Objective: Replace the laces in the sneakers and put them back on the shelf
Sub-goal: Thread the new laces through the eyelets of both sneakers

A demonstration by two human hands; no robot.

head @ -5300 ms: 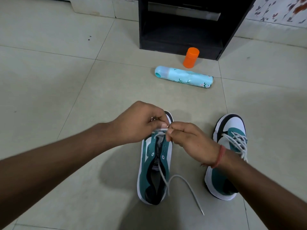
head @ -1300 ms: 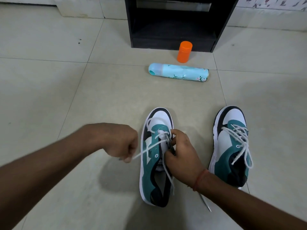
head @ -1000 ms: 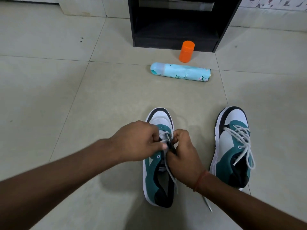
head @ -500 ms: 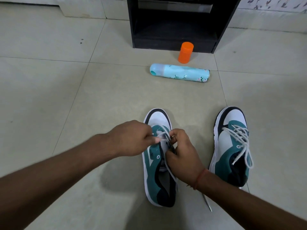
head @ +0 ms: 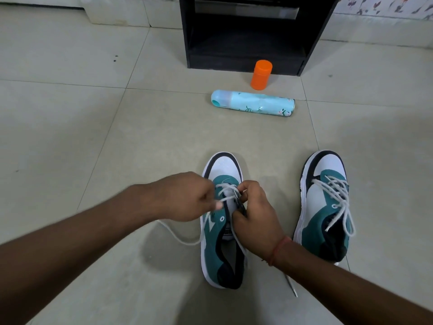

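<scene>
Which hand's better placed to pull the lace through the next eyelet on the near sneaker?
Left, probably. The left hand already pinches the lace, whose slack trails on its side. The right hand grips the sneaker at the eyelets, bracing it.

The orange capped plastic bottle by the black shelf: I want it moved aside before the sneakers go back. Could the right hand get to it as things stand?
Probably not yet. The right hand grips the teal sneaker, and the orange capped plastic bottle stands beyond the lying light-blue spray can. Bare floor lies between.
</scene>
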